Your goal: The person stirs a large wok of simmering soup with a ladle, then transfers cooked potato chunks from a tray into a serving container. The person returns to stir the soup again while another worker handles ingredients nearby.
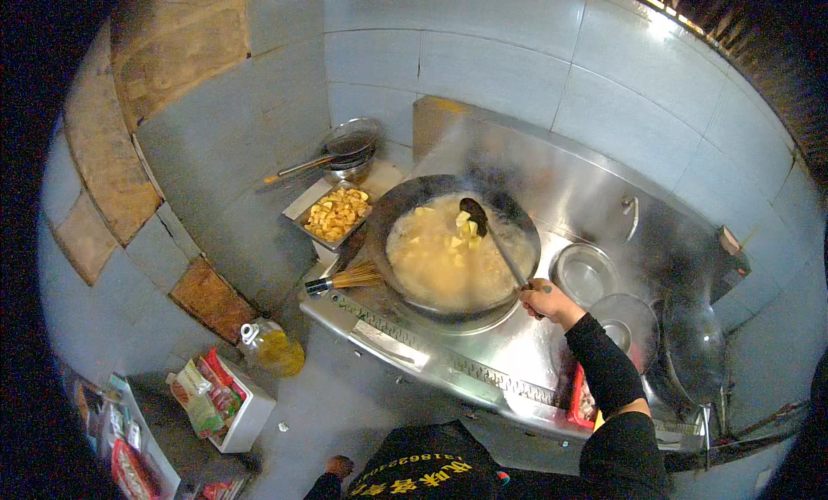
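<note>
My right hand (545, 299) grips the handle of a dark wok ladle (506, 257) at the wok's right rim. The ladle's head is over the middle of the large black wok (381, 241). Pale yellow chunks (467, 225), which look like potato, lie at its bowl. Foamy, steaming liquid (440, 274) fills the wok, and more chunks show at the surface. Low beside my dark apron (427, 461) is my left hand (339, 466), away from the stove; its fingers are too small to make out. The apron bears yellow writing.
Left of the wok are a metal tray of browned chunks (336, 214), a strainer on a bowl (352, 144) and a bamboo brush (349, 279). Metal bowls (585, 274), a red basket (582, 396) and another wok (692, 345) stand right. An oil jug (275, 351) is on the floor.
</note>
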The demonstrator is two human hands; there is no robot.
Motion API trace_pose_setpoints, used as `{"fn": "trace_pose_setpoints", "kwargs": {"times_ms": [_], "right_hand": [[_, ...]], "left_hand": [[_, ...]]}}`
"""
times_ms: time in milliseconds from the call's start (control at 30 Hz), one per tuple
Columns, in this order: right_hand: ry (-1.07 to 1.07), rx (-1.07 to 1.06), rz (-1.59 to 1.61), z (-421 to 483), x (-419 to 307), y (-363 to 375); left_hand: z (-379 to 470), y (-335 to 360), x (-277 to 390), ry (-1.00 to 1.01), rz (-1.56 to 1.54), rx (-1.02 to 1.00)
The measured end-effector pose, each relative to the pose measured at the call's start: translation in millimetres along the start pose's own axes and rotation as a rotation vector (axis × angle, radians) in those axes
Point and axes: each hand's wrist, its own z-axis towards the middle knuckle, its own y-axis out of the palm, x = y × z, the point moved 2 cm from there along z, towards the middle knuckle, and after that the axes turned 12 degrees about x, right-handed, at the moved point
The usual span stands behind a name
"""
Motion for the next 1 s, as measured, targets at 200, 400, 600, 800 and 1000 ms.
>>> {"fn": "trace_pose_setpoints", "kwargs": {"times_ms": [200, 400, 600, 800, 1000], "right_hand": [[-0.231, 0.216, -0.406, 1.6, 24.8, -49.0], [0.200, 0.039, -0.045, -13.9, 82.6, -16.9], [0.518, -0.172, 0.701, -29.2, 73.6, 70.5], [0.507, -0.418, 0.880, -10.1, 52.7, 108.0], [0.520, -0.506, 1.115, 38.1, 38.9, 134.1]], "left_hand": [[5.7, -38.0, 1.8, -0.161, -0.171, -0.127], [1.8, -32.7, 8.2, -0.061, -0.161, -0.066], [-21.4, -1.4, -0.9, -0.056, -0.159, -0.212], [-38.5, 21.0, 4.4, -0.273, -0.154, -0.263], [-59.6, 21.7, 9.8, -0.190, -0.089, -0.226]]}}
